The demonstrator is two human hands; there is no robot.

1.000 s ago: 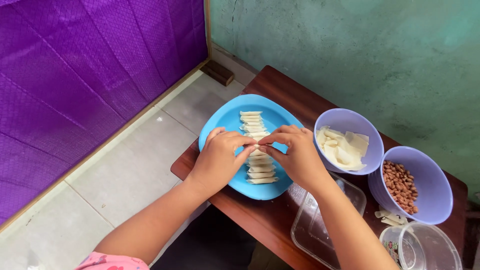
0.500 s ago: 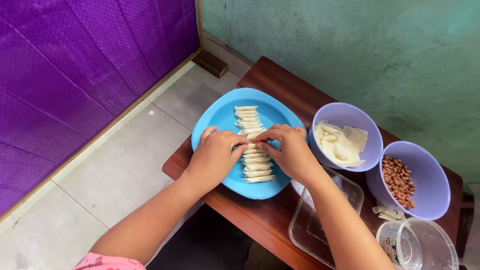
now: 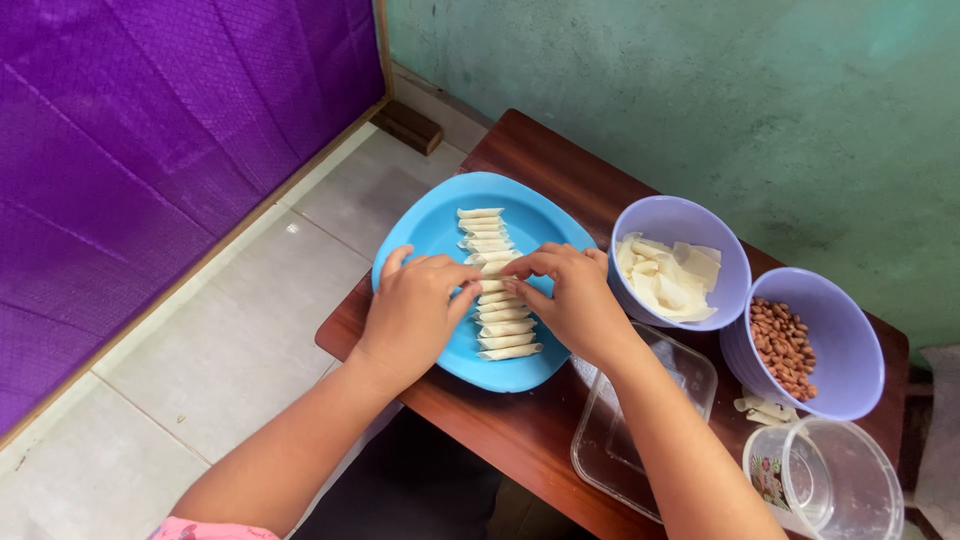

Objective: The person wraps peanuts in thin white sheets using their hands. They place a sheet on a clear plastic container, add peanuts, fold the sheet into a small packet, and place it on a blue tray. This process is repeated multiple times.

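Head view, looking down: at far left hangs a purple curtain (image 3: 150,150), with pale floor tiles (image 3: 200,350) below it and a dark wooden block (image 3: 407,126) against the wall at the far end. My left hand (image 3: 415,310) comes in from the near left and rests over the left side of a blue plate (image 3: 420,235), its fingers curled inward and its fingertips pressed on one of the rolls (image 3: 492,275) in the middle of the row. That row of small white rolls runs from the far side of the plate to the near side, laid one beside the next, touching. My right hand (image 3: 570,300) meets the left over the same roll, its fingertips pinched on the roll's right end, so both hands grip it between them. The plate sits on the left end of a brown table (image 3: 520,160). Just right of the plate stands a lilac bowl (image 3: 690,215) holding pale flat wrappers (image 3: 665,280). Nearer me, a clear tray (image 3: 690,370) lies under my right forearm. Further right is a second lilac bowl (image 3: 840,320) of brown peanuts (image 3: 785,345), and near right a clear round tub (image 3: 840,480), with a few white scraps (image 3: 765,408) between the two.
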